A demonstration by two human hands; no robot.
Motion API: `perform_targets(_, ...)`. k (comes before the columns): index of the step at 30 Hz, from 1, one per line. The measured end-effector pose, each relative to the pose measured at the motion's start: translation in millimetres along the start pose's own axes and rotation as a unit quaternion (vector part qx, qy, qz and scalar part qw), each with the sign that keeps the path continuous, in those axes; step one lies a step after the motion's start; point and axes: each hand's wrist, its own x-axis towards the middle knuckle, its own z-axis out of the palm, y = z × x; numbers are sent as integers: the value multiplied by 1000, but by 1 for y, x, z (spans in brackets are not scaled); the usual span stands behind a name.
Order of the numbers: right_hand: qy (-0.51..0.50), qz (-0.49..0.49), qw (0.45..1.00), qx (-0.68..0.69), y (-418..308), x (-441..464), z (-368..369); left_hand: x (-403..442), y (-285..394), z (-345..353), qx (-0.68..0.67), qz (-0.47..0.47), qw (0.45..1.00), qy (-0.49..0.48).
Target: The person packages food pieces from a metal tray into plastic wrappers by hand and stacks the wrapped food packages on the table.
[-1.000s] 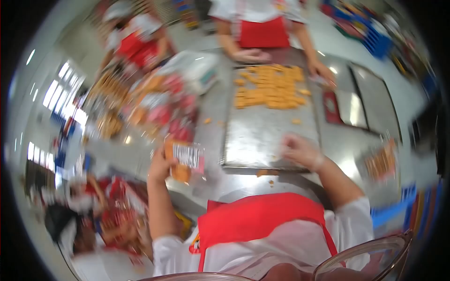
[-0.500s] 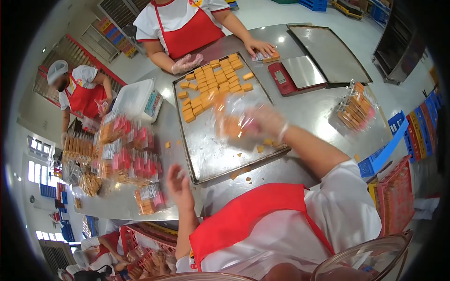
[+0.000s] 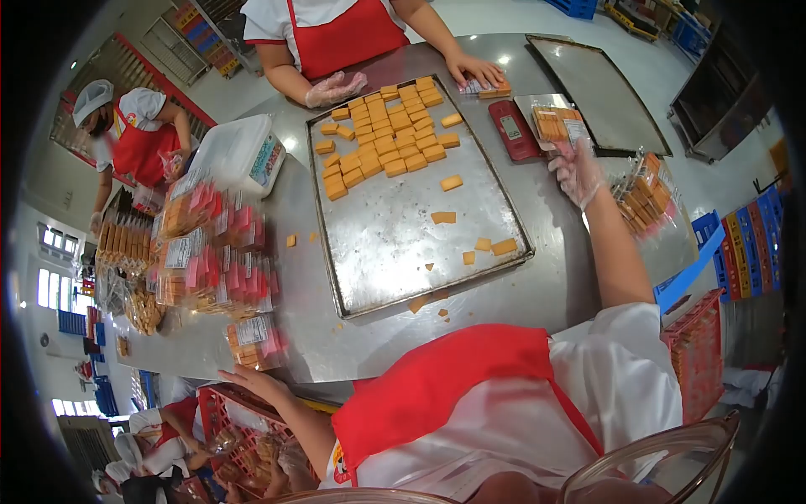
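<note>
My right hand (image 3: 579, 175), in a clear plastic glove, has its fingers extended at the near edge of a packet of biscuits (image 3: 557, 124). That packet lies on the plate of a red digital scale (image 3: 515, 133); whether a fingertip still touches it I cannot tell. My bare left hand (image 3: 256, 384) is open at the near table edge, just below a biscuit packet with a pink label (image 3: 255, 343). Between my hands, a metal baking tray (image 3: 403, 244) bears rows of orange-brown rectangular biscuits (image 3: 382, 139) at its far end and a few loose pieces nearer me.
Stacked biscuit packets (image 3: 214, 244) and a white lidded tub (image 3: 239, 155) stand at left. More packets (image 3: 645, 197) lie at right, near a second tray (image 3: 600, 88). Across the table, a co-worker's bare hand (image 3: 474, 71) rests on a packet; the other hand (image 3: 336, 89) is gloved.
My right hand has moved right from above the tray to the scale, where the biscuit packet now lies. My left hand has lowered and shifted left towards the packet near the edge.
</note>
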Motion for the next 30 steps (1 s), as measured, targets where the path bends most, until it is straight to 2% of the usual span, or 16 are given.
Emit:
perform_targets(2, -8, 54, 998, 37, 10, 3, -13, 14, -7, 5, -85, -25, 995, 40)
perform_targets(3, -15, 43, 998, 48, 12, 3, -20, 20, -10, 7, -127, -37, 989, 59)
perform_targets(6, -6, 15, 996, 90, 20, -9, -32, 10, -1, 3, -77, 25, 985, 155)
perform_targets(9, 27, 8, 992, 123, 26, -19, -36, -14, 45, 2, -151, -51, 968, 192)
perform_targets(13, 1, 8, 994, 112, 32, -19, -33, 49, -81, -12, -187, 21, 977, 96)
perform_targets(14, -5, 5, 994, 106, 32, -17, -32, 14, -9, 4, -145, 8, 986, 83)
perform_targets(17, -47, 3, 992, 116, 31, -14, -33, 24, -9, 18, -355, -119, 923, 89)
perform_targets(18, -43, 0, 993, 106, 31, -14, -33, 5, 37, 26, -380, -142, 909, 95)
perform_targets(21, -33, -7, 996, 86, 30, -14, -32, 5, 39, 24, -395, -168, 898, 102)
perform_targets(25, -30, -6, 996, 82, 29, -16, -28, 7, 21, 22, -357, -96, 918, 141)
perform_targets(30, -5, -7, 999, 34, 20, -4, -27, 32, -31, 11, -341, -103, 919, 167)
